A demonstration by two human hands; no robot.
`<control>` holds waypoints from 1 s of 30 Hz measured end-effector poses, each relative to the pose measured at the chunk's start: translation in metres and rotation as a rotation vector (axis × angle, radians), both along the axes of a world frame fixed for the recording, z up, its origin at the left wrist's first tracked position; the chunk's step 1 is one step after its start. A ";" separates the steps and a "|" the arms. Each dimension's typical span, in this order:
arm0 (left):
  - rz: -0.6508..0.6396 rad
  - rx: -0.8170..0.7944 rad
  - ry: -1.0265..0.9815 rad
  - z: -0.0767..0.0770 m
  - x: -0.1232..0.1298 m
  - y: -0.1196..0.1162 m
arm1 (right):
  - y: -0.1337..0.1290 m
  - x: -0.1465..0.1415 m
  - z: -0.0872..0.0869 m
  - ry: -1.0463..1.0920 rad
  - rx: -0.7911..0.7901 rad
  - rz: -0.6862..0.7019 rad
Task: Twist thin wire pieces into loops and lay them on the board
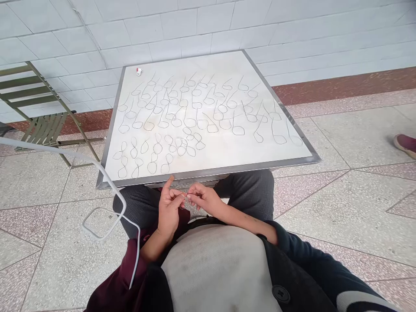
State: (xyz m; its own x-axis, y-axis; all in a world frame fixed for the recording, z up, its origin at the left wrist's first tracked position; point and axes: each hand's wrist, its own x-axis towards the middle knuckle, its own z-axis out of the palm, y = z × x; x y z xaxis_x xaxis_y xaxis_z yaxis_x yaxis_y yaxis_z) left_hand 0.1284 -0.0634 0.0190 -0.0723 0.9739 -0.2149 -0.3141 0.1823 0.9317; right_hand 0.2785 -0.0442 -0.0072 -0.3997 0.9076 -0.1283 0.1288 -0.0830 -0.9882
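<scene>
Wire [182, 208] in closed fingertip pinch of left hand [169, 206] and right hand [205, 199]. Hold grips close together, bend in small turns, and work clear of table edge [227, 168].

Wire loops [183, 104] lie on the table [224, 156], a chair [48, 130] left of it, a wall [195, 21] behind.

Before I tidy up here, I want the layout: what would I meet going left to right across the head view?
Green slatted chair → small red-and-white object → person's left hand → person's right hand → maroon shoe.
</scene>
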 end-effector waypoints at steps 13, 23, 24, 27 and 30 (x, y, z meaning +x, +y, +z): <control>0.027 -0.041 -0.001 0.005 0.001 0.002 | 0.002 -0.003 -0.006 0.059 0.031 -0.040; -0.008 0.024 0.086 0.005 0.003 0.008 | 0.005 -0.002 -0.005 0.015 0.326 -0.133; -0.015 0.019 0.094 0.005 0.003 0.008 | 0.005 -0.002 -0.005 0.023 0.316 -0.136; -0.031 0.019 0.115 0.005 0.002 0.007 | 0.007 -0.003 -0.002 0.046 0.280 -0.162; -0.036 0.034 0.131 0.004 0.001 0.007 | 0.010 -0.003 -0.001 0.056 0.269 -0.188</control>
